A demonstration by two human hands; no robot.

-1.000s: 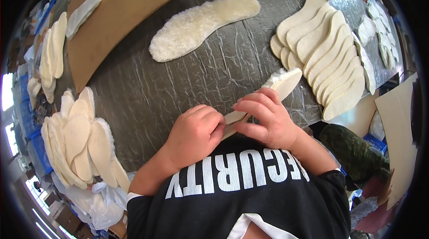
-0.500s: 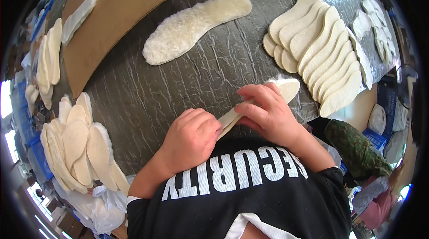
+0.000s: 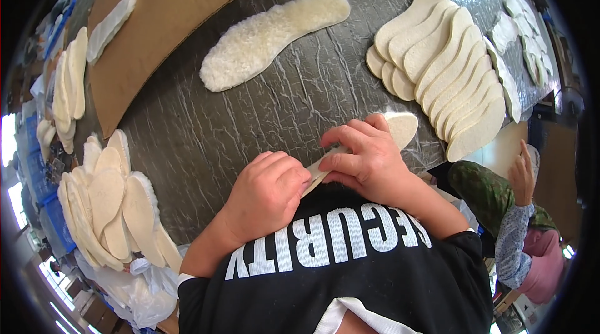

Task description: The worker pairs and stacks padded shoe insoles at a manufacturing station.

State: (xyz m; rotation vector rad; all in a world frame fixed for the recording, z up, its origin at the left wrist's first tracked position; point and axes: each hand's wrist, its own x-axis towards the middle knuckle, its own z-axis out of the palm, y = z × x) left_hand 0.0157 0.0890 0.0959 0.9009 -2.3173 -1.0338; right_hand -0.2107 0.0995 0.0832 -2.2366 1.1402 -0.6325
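Close to my body, at the near edge of the table, both hands grip one cream insole (image 3: pixel 403 129). My left hand (image 3: pixel 267 195) pinches its near left end, fingers curled. Further along, my right hand (image 3: pixel 365 160) closes thumb and fingers over its middle edge. The insole's rounded tip sticks out flat beyond my right hand, and much of the rest is covered by my fingers. Beyond my hands a single fluffy insole (image 3: pixel 272 40) lies pile side up on the dark table.
A fanned row of insoles (image 3: pixel 459 78) lies right, and a heap of them (image 3: pixel 112 203) left. Brown cardboard (image 3: pixel 156 28) covers the far left of the dark, wrinkled tabletop (image 3: pixel 206 140). At the right, another person's raised hand (image 3: pixel 522 174) shows beyond the table edge.
My right hand has slid slightly left along the insole toward my left hand, which stays put. At the right, the other person's hand has come up into view.
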